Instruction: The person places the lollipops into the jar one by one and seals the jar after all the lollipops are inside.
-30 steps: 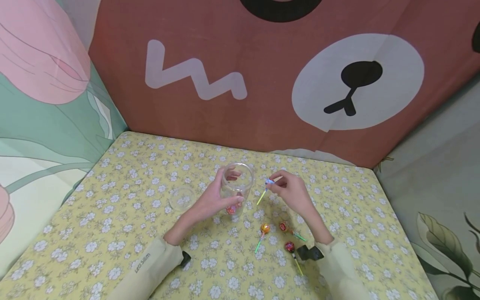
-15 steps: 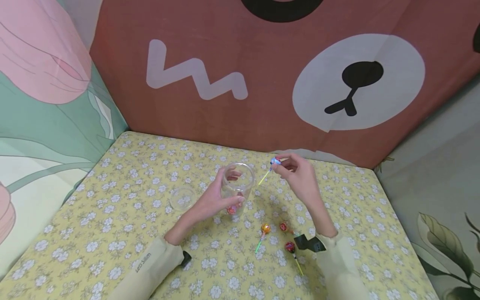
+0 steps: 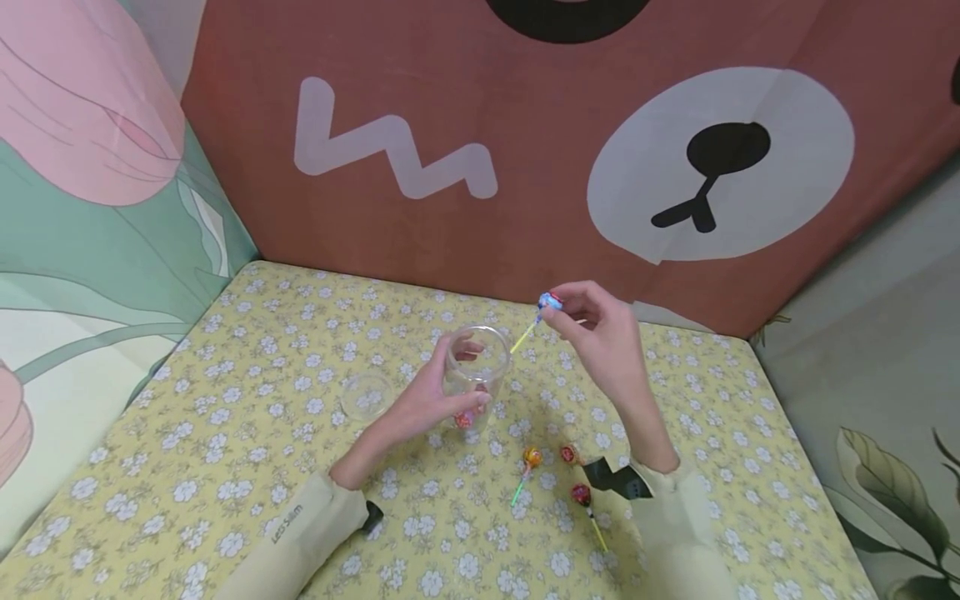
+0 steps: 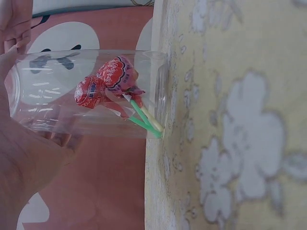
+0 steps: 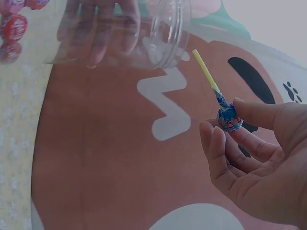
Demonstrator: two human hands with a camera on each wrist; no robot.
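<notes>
Nearest the person, three wrapped lollipops lie loose on the flower-patterned desk [image 3: 225, 400]: a red one with a yellow stick [image 3: 580, 494], an orange one with a green stick [image 3: 531, 457], and another red one [image 3: 567, 454] partly hidden by the right wrist. One black wrist strap shows at each cuff.

Farther in, the left hand [image 3: 427, 400] is wrapped around one clear plastic jar [image 3: 474, 367], which stands upright on the desk. The left wrist view shows two red lollipops [image 4: 108, 84] inside it, sticks resting at the bottom. One clear round lid [image 3: 365, 395] lies flat just left of the jar, apart from it.

Beyond the jar, the right hand [image 3: 600, 333] pinches one blue-wrapped lollipop [image 3: 549, 302] by its head between thumb and fingertips, the yellow stick pointing down and left toward the jar's mouth. That makes six lollipops in all.

Compared with a second ago, the right hand has risen from low beside the jar to above and behind its rim, carrying the blue lollipop with it. The left hand, jar, lid and three loose lollipops have not moved.
</notes>
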